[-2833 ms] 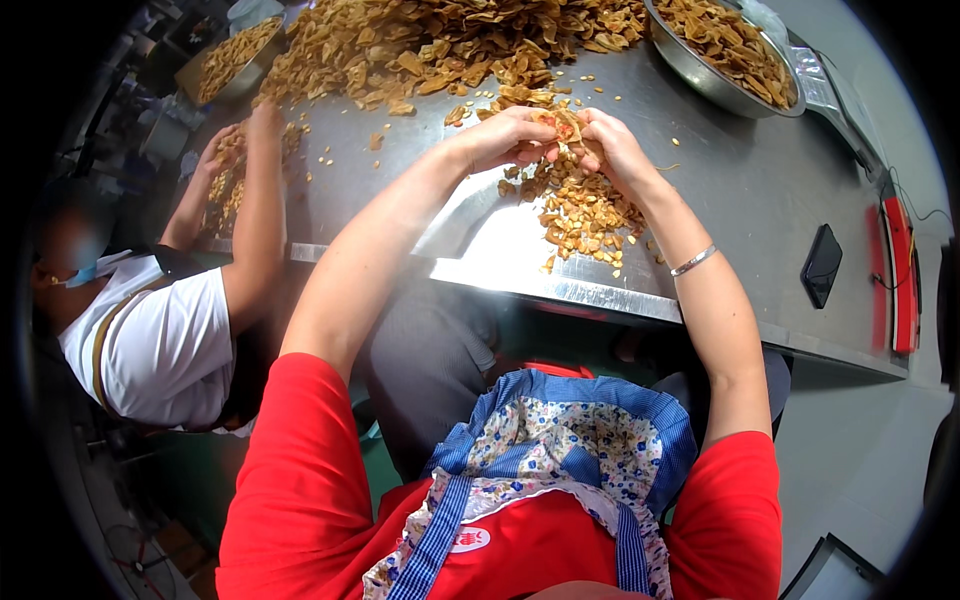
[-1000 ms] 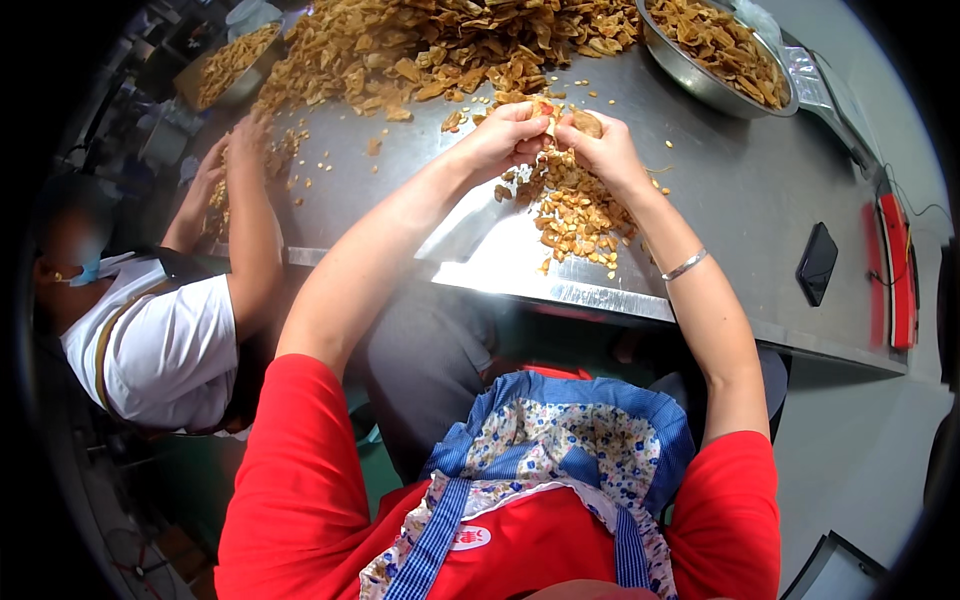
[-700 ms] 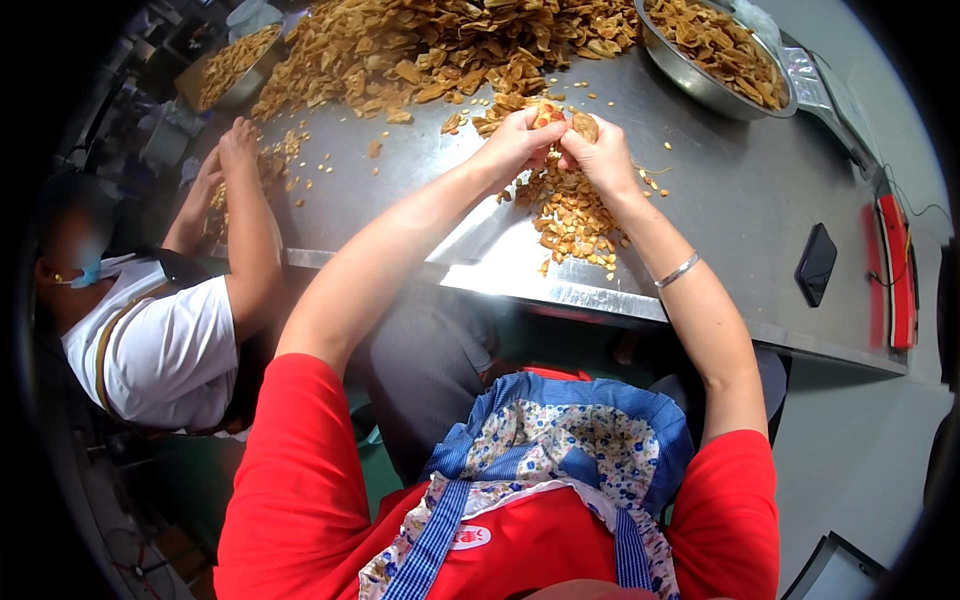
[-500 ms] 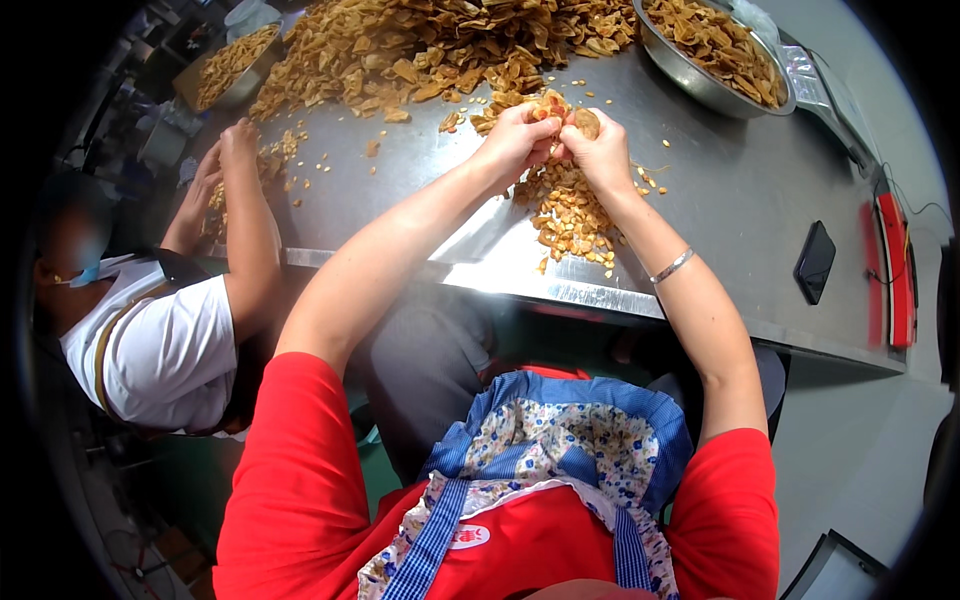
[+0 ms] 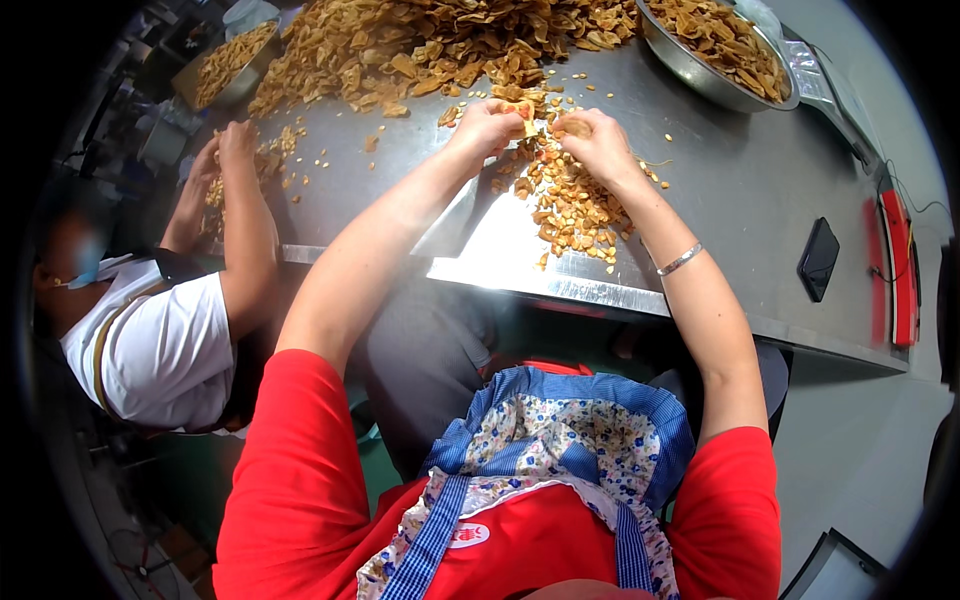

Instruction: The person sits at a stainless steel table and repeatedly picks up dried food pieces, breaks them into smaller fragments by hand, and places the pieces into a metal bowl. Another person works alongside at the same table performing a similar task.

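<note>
My left hand point(image 5: 487, 130) is closed on a yellowish dried fruit piece point(image 5: 527, 118), which sticks out past the fingertips. A short gap to the right, my right hand point(image 5: 600, 145) pinches another brownish dried piece point(image 5: 574, 127) between thumb and fingers. Both hands hover over the metal table point(image 5: 400, 170). Beneath and in front of them lies a loose heap of small pale-yellow seeds or bits point(image 5: 575, 212). A large pile of dried brown-orange pieces point(image 5: 400, 55) spreads across the table's far side.
A steel bowl point(image 5: 690, 75) full of dried pieces stands at the far right. Another filled bowl point(image 5: 250, 85) is at the far left. A black phone point(image 5: 819, 259) lies on the right. At the left, a co-worker point(image 5: 170, 340) in a white shirt handles pieces over scattered seeds.
My hands, together half a second ago, are now apart, each with a piece. The left hand has shifted slightly left. The co-worker's hands have come closer together.
</note>
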Available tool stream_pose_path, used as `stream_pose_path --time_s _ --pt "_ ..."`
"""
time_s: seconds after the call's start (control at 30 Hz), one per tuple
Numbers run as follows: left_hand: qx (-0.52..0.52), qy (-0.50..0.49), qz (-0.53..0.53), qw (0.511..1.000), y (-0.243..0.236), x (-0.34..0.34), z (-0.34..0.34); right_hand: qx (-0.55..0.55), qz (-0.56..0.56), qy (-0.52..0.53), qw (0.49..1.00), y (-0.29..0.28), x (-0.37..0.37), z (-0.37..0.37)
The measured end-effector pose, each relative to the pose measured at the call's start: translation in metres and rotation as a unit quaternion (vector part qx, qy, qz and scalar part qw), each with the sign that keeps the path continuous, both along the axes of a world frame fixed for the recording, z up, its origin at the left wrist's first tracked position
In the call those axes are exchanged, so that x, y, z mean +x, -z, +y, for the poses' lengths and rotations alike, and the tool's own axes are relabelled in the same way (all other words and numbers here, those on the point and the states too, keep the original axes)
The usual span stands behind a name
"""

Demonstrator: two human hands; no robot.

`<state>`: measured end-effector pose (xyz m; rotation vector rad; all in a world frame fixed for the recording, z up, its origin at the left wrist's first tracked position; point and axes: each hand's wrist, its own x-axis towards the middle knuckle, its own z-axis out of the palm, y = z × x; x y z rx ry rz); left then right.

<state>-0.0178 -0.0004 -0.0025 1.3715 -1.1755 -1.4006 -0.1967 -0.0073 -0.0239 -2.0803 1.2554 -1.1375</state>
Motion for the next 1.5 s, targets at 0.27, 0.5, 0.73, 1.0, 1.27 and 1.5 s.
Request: stream_pose_path --time_s 0.27,0.5,0.73,1.0,1.27,1.5 --pt "-0.076 0.067 -0.137 0.985 -0.002 -0.008 0.004 -0.107 0.013 -0.018 0.994 -0.018 -0.001 0.008" --pt "-0.054 0.142 0.019 0.988 -0.007 -0.011 0.008 -0.043 -0.031 -0.045 0.998 -0.011 -0.006 0.003" --pt "-0.021 0.146 0.171 0.974 -0.007 -0.008 0.005 0.159 -0.213 -0.057 0.962 -0.01 -0.009 -0.003" --pt "0.144 -0.034 0.229 0.962 -0.006 -0.005 0.002 0.139 0.014 -0.08 0.987 -0.01 -0.019 -0.01" --pt "0.228 0.032 0.19 0.954 -0.013 -0.006 0.004 0.353 -0.309 -0.097 0.878 -0.023 -0.029 -0.019" --pt "0.203 0.003 0.21 0.956 -0.02 -0.017 0.013 0.396 -0.418 -0.147 0.805 -0.023 -0.024 -0.009"
